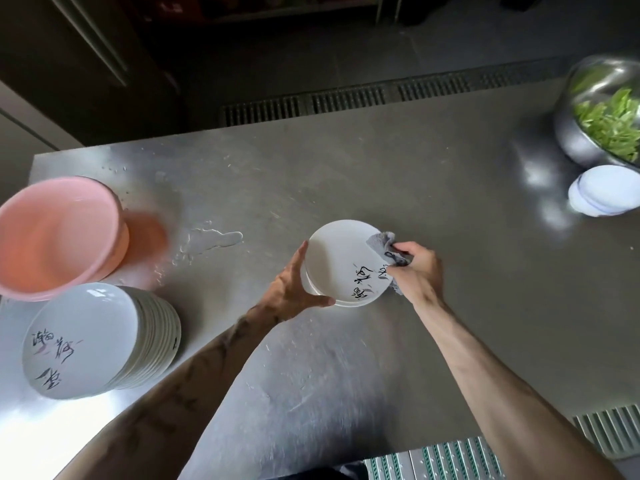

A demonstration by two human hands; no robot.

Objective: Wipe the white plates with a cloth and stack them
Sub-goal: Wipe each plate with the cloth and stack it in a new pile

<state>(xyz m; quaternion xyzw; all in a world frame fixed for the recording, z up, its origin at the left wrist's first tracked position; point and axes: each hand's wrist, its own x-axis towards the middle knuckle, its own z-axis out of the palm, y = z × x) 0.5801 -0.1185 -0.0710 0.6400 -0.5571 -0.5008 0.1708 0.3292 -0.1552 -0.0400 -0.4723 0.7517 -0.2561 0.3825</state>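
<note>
A white plate with black brush lettering is tilted up over the middle of the steel table, with at least one more plate edge showing under it. My left hand holds its left rim, thumb under the near edge. My right hand grips a grey cloth and presses it on the plate's right rim. A tall stack of several white lettered plates stands at the near left.
A pink plastic basin sits at the left beside a puddle of water. At the far right stand a steel bowl of green vegetables and a small stack of white dishes. The table's far edge borders a floor drain grate.
</note>
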